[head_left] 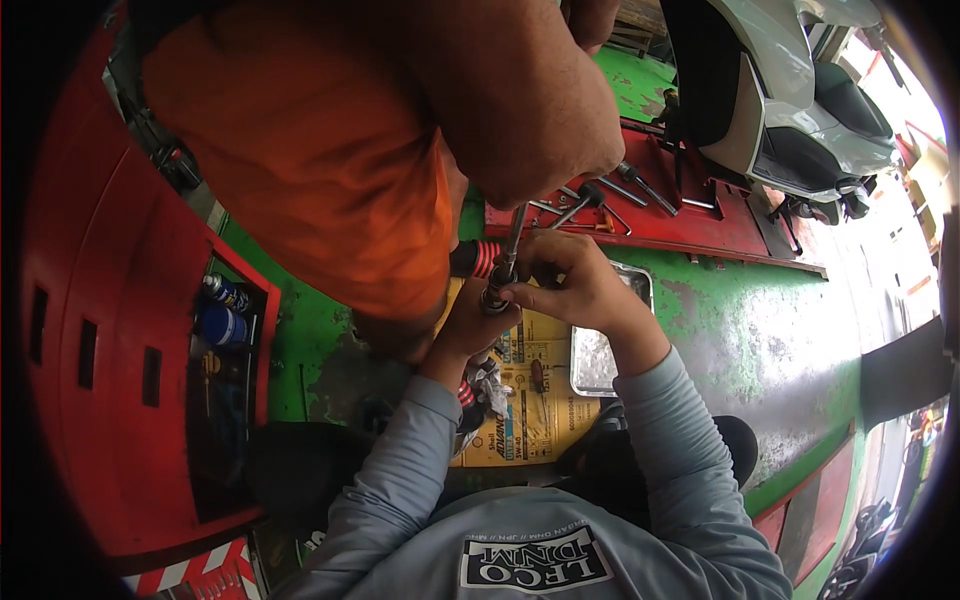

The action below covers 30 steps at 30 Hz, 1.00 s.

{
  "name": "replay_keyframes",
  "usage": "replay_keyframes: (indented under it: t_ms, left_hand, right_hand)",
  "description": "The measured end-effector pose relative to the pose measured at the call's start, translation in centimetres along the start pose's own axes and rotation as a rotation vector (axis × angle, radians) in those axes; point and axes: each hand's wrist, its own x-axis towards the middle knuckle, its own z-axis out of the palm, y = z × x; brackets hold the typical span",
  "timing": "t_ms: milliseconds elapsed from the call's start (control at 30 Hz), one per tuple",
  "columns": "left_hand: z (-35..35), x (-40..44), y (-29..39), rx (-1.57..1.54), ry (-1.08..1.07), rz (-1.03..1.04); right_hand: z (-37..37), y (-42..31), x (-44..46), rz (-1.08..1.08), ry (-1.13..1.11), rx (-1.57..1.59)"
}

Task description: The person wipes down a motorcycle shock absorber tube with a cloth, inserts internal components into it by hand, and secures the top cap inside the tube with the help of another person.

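In front of my chest, both hands meet at a dark metal cylindrical part (494,297) with a shiny ringed end. A slim bright metal rod (516,238) rises from it toward a co-worker's arm. My left hand (472,322) is closed around the lower end of the part. Above and to the right, my right hand (568,278) pinches its upper end between thumb and fingers. The exact kind of part is not clear, and the rod's top is hidden behind the co-worker's forearm (520,110).
A co-worker in orange shorts (320,150) stands close in front. Below lie yellow cardboard (520,430), a screwdriver (538,376) and a metal tray (594,365). Tools rest on a red platform (740,235) near a scooter (790,110). A red cabinet (110,330) holds cans at left.
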Motion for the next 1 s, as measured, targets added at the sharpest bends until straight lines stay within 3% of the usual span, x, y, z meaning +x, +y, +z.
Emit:
replay_keyframes:
  t_ms: [300, 500, 700, 800, 1000]
  left_hand:
    - [0.4, -0.3, 0.7, -0.031, 0.009, -0.004]
    - [1.2, -0.2, 1.6, -0.008, 0.073, 0.036]
    - [0.3, 0.0, 0.0, 0.087, 0.078, -0.012]
    - [-0.4, -0.4, -0.8, 0.179, 0.075, -0.109]
    - [-0.1, -0.5, -0.4, 0.229, 0.087, -0.037]
  right_hand:
    - [0.3, 0.5, -0.5, 0.038, -0.037, 0.013]
    - [0.9, 1.7, -0.4, -0.191, 0.040, -0.039]
    - [2.4, 1.7, -1.3, 0.001, 0.047, 0.272]
    - [2.4, 2.0, -1.4, -0.007, 0.039, 0.277]
    - [2.2, 1.5, -1.5, 0.001, 0.030, 0.215]
